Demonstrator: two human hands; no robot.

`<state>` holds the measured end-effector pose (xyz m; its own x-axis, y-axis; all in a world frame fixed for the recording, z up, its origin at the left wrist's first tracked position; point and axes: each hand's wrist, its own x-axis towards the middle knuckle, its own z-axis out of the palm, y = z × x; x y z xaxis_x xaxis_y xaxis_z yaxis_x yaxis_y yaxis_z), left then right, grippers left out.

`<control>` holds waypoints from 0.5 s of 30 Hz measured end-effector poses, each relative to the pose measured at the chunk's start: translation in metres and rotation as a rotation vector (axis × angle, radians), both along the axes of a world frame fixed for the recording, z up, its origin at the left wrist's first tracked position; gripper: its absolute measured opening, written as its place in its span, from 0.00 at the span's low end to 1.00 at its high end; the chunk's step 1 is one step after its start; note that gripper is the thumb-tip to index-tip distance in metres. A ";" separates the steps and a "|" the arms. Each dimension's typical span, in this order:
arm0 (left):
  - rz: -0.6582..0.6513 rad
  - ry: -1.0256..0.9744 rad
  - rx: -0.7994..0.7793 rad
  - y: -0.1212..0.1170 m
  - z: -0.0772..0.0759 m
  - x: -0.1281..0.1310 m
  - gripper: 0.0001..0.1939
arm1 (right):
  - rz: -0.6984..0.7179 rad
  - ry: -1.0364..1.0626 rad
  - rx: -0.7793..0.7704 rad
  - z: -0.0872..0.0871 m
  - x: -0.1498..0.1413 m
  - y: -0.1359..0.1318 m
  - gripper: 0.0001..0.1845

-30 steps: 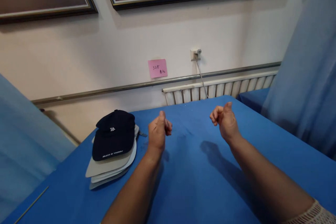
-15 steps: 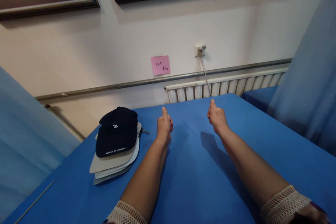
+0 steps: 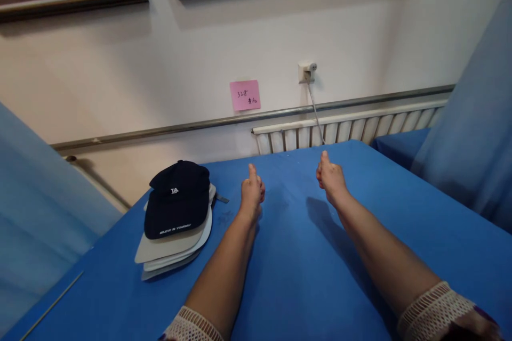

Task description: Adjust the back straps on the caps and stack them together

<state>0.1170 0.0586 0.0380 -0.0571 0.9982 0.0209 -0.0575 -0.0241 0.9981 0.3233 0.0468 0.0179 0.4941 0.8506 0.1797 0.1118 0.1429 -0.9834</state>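
Both arms reach out over a blue-covered table. My left hand is a fist with its thumb pointing up, and nothing shows in it. My right hand makes the same thumb-up fist, also with nothing visible inside, and casts a shadow on the cover below. To the left of my left hand lies a stack of several baseball caps. The top one is a dark navy cap with white lettering on its front and brim. Under it, a beige brim and paler brims stick out. Neither hand touches the caps.
A thin stick lies along the table's left edge. Blue curtains hang at left and right. Behind the table are a radiator, a metal pipe, a pink note, and a wall socket with a cord.
The view has shifted slightly, so the wall and pictures sit a little higher. Both hands keep the same thumb-up fists in nearly the same place, and the caps have not moved on the table.
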 end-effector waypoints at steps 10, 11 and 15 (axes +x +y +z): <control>0.001 0.017 -0.008 0.005 -0.003 -0.002 0.33 | -0.028 0.026 -0.019 -0.004 -0.001 0.003 0.36; 0.001 0.012 -0.013 0.004 -0.003 -0.002 0.33 | -0.027 0.029 -0.020 -0.003 -0.001 0.003 0.36; -0.016 -0.048 -0.053 0.001 -0.004 -0.002 0.33 | -0.026 0.032 -0.038 0.000 -0.003 -0.001 0.35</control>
